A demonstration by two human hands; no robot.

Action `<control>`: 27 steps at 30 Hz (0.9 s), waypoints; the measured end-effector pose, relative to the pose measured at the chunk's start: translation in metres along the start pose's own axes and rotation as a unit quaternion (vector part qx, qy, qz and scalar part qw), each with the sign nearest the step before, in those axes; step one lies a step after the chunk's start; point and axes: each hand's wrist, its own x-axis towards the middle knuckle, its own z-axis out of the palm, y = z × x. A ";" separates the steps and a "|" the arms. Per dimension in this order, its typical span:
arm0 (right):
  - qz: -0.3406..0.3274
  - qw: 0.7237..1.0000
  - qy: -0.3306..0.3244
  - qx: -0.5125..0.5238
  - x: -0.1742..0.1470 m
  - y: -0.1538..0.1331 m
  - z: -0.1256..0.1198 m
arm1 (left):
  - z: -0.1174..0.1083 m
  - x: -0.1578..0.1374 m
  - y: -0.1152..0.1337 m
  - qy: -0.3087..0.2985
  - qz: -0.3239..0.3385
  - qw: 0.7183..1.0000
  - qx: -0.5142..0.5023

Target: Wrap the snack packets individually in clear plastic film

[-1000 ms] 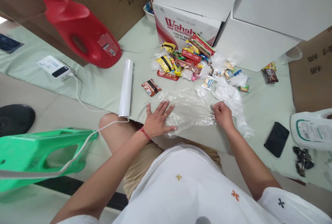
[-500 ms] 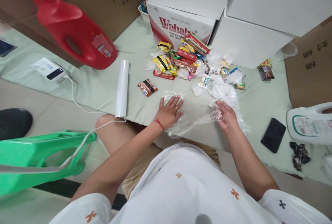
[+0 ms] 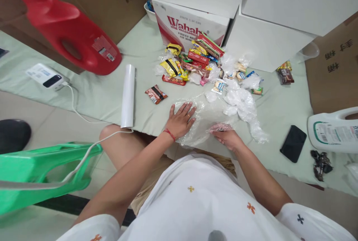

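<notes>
A thin clear plastic film lies crinkled at the table's front edge; whether it is a bag or a single sheet I cannot tell. My left hand rests flat on its left part, fingers spread. At the film's right side my right hand is closed on its edge, the fingers partly covered by the plastic. Just beyond the film lies crumpled clear plastic, beside a heap of wrapped snacks. One brown snack packet sits apart, left of the heap.
To the left are a white roll, a white device with a cable, and a red jug. White boxes and a printed carton stand behind. At right lie a black phone, keys and a white jug.
My right hand has moved left and toward my body with the film's edge, so the film is less stretched and more folded. My left hand stays flat on it.
</notes>
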 end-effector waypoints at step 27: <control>-0.268 0.796 0.146 -0.522 -0.009 0.029 -0.061 | -0.010 -0.006 -0.028 0.009 0.023 1.000 -0.006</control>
